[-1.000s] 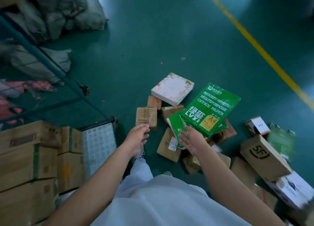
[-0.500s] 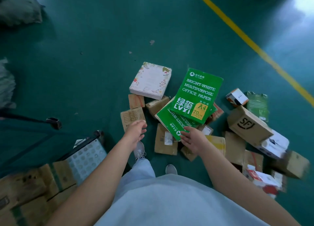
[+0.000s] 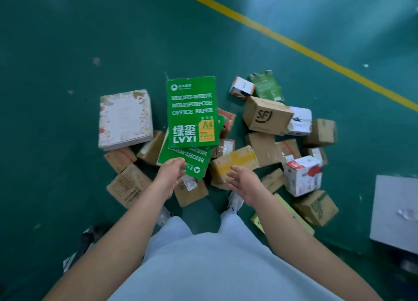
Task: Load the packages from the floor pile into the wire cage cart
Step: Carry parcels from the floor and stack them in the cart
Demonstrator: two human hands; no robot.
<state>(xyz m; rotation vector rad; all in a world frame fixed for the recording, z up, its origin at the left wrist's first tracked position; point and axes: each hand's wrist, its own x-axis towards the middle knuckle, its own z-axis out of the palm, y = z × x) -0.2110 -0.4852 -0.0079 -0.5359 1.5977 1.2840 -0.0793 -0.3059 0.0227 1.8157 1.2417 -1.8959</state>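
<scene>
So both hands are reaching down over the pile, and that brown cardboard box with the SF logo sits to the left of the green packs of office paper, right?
Not quite. The head view shows the brown cardboard box with the SF logo to the right of the green packs of office paper, not the left. The rest holds: the left hand and right hand both reach down over the pile, holding nothing.

Head-worn view, straight down, close
</scene>
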